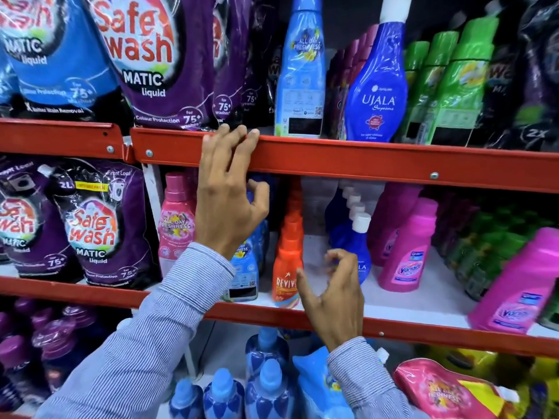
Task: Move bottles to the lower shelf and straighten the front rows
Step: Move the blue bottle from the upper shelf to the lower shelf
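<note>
A light-blue softener bottle (301,71) and a dark-blue Ujala bottle (376,86) stand on the upper shelf. My left hand (230,195) is raised in front of that shelf's red rail (348,160), fingertips on the rail's top edge, fingers apart, holding nothing. On the middle shelf stand a pink softener bottle (175,219), a light-blue bottle (245,267) partly hidden by my left wrist, an orange Revive bottle (287,261) and a row of blue Ujala bottles (357,237). My right hand (329,294) hovers open beside the Revive bottle, fingers curled, gripping nothing.
Safe Wash pouches (106,219) fill the left of both shelves. Pink Vanish bottles (414,246) and green bottles (447,80) stand to the right. Bare white shelf (408,300) lies between Ujala and Vanish. Blue bottles (266,385) and pouches sit on the lowest shelf.
</note>
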The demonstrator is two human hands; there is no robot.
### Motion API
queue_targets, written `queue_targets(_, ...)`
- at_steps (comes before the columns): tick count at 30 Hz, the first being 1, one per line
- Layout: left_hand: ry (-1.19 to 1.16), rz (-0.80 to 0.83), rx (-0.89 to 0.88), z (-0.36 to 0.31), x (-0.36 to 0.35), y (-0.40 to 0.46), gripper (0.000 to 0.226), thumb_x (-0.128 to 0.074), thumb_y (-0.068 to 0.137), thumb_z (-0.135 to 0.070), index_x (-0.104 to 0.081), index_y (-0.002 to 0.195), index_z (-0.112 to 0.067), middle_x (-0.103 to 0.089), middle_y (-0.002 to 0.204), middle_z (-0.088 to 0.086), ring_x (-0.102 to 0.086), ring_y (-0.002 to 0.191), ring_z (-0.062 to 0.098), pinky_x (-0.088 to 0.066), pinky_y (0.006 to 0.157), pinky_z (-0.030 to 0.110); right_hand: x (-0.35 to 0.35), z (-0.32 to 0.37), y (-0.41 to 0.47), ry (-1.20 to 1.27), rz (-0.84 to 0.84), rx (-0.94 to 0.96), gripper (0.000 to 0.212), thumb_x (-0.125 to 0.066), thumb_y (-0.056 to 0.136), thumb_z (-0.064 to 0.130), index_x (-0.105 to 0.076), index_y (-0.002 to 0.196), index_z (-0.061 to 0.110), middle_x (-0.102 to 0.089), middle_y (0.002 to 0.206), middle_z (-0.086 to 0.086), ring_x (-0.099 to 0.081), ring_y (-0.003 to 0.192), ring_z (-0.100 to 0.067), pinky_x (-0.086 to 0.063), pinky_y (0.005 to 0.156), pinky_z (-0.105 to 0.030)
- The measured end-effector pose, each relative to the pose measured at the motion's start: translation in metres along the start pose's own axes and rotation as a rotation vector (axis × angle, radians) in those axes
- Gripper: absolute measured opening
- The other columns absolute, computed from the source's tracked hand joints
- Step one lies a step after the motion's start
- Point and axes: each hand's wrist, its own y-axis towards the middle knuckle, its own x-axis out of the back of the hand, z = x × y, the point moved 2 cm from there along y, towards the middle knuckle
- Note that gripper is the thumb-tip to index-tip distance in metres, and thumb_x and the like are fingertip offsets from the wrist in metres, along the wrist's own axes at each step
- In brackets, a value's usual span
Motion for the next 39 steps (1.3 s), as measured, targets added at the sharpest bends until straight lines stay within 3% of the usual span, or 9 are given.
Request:
queue_targets(3,0.051,0.003,0.014,-0.005,-0.006,-0.005,0.067,-0.06,0.08,-0.015,-0.048,0.144,-0.005,-0.048,0.152,0.015,-0.032,0.149,0.034,-0.016,0.127,0.057,0.042,0.026,0.028,0.087,-0.189,0.171,0.037,-0.073,0.081,0.027,-0.049,0.107,0.015,-0.053,0.102,0.002,-0.055,0.09,-0.017,-0.05,0.08,-0.035)
queue_targets(5,0.08,0.025,-0.028,-0.017,-0.012,-0.007,0.07,-0.06,0.081,-0.023,-0.045,0.147,-0.005,-0.041,0.158,0.014,-0.026,0.152,0.034,-0.012,0.127,0.06,0.067,0.044,0.05,0.08,-0.334,0.301,0.031,-0.071,0.082,0.019,-0.055,0.105,0.007,-0.057,0.1,-0.007,-0.055,0.091,-0.024,-0.049,0.084,-0.038)
queue_targets(9,0.065,0.094,-0.155,-0.049,-0.028,-0.005,0.077,-0.066,0.081,-0.026,-0.04,0.15,-0.005,-0.034,0.161,0.015,-0.021,0.155,0.032,-0.011,0.127,0.062,0.098,0.074,0.1,-0.041,-0.514,0.395,0.043,-0.069,0.084,0.024,-0.056,0.117,-0.001,-0.06,0.116,-0.017,-0.054,0.108,-0.034,-0.04,0.101,-0.045)
queue_targets(14,0.068,0.104,-0.143,-0.063,-0.043,0.002,0.075,-0.065,0.082,-0.028,-0.041,0.149,-0.006,-0.039,0.16,0.011,-0.024,0.154,0.029,-0.012,0.128,0.058,0.103,0.095,0.157,-0.185,-0.438,0.223,0.08,-0.061,0.08,0.05,-0.038,0.141,0.004,-0.047,0.139,-0.015,-0.043,0.126,-0.033,-0.027,0.11,-0.037)
queue_targets(20,0.068,0.06,-0.136,-0.063,-0.044,0.002,0.071,-0.066,0.079,-0.024,-0.047,0.145,-0.004,-0.05,0.151,0.011,-0.039,0.146,0.03,-0.012,0.13,0.049,0.093,0.101,0.185,-0.236,-0.359,0.113,0.103,-0.07,0.069,0.061,-0.029,0.145,0.005,-0.044,0.141,-0.016,-0.044,0.126,-0.035,-0.036,0.106,-0.044)
queue_targets(27,0.069,0.081,-0.122,-0.067,-0.042,0.002,0.071,-0.065,0.079,-0.023,-0.047,0.145,-0.005,-0.051,0.149,0.012,-0.042,0.144,0.03,-0.012,0.13,0.047,0.099,0.102,0.195,-0.166,-0.303,0.095,0.096,-0.083,0.057,0.052,-0.045,0.135,0.014,-0.053,0.132,-0.009,-0.054,0.118,-0.032,-0.046,0.095,-0.041)
queue_targets(32,0.078,0.079,-0.117,-0.067,-0.041,0.002,0.07,-0.066,0.08,-0.021,-0.047,0.146,-0.006,-0.052,0.148,0.012,-0.042,0.144,0.029,-0.019,0.128,0.052,0.118,0.108,0.191,-0.066,-0.396,0.185,0.095,-0.081,0.052,0.052,-0.05,0.134,0.015,-0.057,0.128,-0.005,-0.056,0.115,-0.025,-0.044,0.099,-0.033)
queue_targets(39,0.046,0.042,-0.081,-0.069,-0.042,0.0,0.067,-0.068,0.08,-0.019,-0.049,0.144,-0.006,-0.054,0.145,0.012,-0.042,0.143,0.029,-0.014,0.13,0.047,0.167,0.102,0.146,0.071,-0.512,0.263,0.085,-0.083,0.055,0.053,-0.056,0.125,0.015,-0.061,0.12,-0.001,-0.059,0.106,-0.014,-0.049,0.095,-0.027)
